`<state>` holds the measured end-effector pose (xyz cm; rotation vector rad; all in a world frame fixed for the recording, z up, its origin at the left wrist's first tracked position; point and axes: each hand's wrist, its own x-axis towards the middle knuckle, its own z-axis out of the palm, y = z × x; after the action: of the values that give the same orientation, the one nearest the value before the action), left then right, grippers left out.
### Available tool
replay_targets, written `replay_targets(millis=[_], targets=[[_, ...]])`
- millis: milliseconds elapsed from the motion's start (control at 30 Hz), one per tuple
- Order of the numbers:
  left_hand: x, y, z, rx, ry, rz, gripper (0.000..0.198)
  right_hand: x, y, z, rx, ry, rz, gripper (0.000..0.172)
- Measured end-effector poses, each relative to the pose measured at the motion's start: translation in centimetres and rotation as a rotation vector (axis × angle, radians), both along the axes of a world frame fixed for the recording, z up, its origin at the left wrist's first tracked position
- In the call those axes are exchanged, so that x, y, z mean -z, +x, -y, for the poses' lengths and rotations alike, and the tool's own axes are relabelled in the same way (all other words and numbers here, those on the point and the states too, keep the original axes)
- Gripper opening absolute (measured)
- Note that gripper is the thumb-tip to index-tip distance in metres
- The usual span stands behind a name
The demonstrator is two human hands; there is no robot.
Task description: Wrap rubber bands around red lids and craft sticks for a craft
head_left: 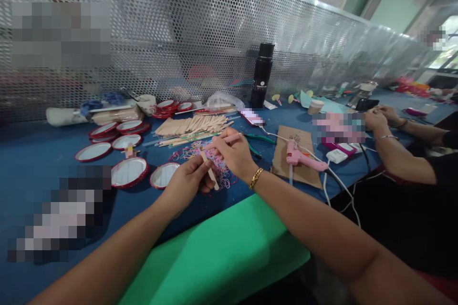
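Head view: the left hand [188, 180] is curled nearly closed, thumb and fingers pinching a short wooden stick [212, 175] that slants down and to the right out of the grip. The right hand [234, 152], with a gold bracelet [255, 178] at the wrist, is closed round a second stick [225, 140], which lies almost level and points left above the first one. Both hands meet over a loose heap of coloured rubber bands [183, 153] on the blue table [36, 152].

Just left of the hands lie round red-rimmed discs [129, 171], with more further back. Behind the bands sits a pile of wooden sticks [193, 124], and green-handled pliers [260, 138] lie to its right. A pink glue gun [304, 158] rests on a piece of cardboard [286, 145] near the right forearm. A black flask [262, 74] stands upright against the perforated metal screen [214, 33]. A green sheet [222, 248] hangs over the near table edge. At far right another person's hands [379, 119] rest on the table
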<state>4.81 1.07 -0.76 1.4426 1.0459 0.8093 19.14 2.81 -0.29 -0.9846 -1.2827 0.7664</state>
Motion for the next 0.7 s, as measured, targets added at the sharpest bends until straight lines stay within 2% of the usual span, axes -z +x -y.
replay_targets(millis=[500, 700], targets=[[0.02, -0.04, 0.00, -0.008, -0.006, 0.004, 0.038, 0.00, 0.02, -0.01, 0.036, 0.007, -0.007, 0.022], [0.04, -0.09, 0.12, -0.008, -0.001, -0.002, 0.036, -0.01, -0.19, 0.09, -0.025, 0.009, -0.029, 0.022]])
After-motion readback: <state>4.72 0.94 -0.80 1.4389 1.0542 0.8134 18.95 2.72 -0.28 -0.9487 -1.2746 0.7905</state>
